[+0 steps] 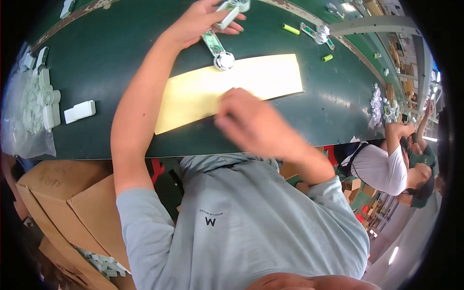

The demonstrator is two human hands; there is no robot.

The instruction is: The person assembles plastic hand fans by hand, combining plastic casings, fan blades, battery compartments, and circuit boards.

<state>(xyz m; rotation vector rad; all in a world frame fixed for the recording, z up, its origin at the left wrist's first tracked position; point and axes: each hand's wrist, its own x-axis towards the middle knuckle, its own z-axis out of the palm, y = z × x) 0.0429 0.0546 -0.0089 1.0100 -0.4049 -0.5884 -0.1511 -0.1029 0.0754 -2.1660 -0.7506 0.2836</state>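
Observation:
At the far side of the green workbench, my left hand (198, 21) is closed around a pale plastic casing (228, 14) with a rounded end. Just below that hand is a small green circuit board (212, 43) joined to a round white part (224, 61), which overlaps the far edge of a yellow sheet (193, 104). Whether my fingers also touch the board cannot be made out. My right hand (249, 118) is over the near edge of the sheet, its fingers curled and smeared by motion; anything in them is hidden.
A plastic bag of pale casings (29, 106) lies at the left, near a single white casing (80, 111). Yellow-green cylindrical cells (291, 29) and another board assembly (316, 34) lie far right. Cardboard boxes (72, 203) stand lower left. A co-worker (379, 166) sits at the right.

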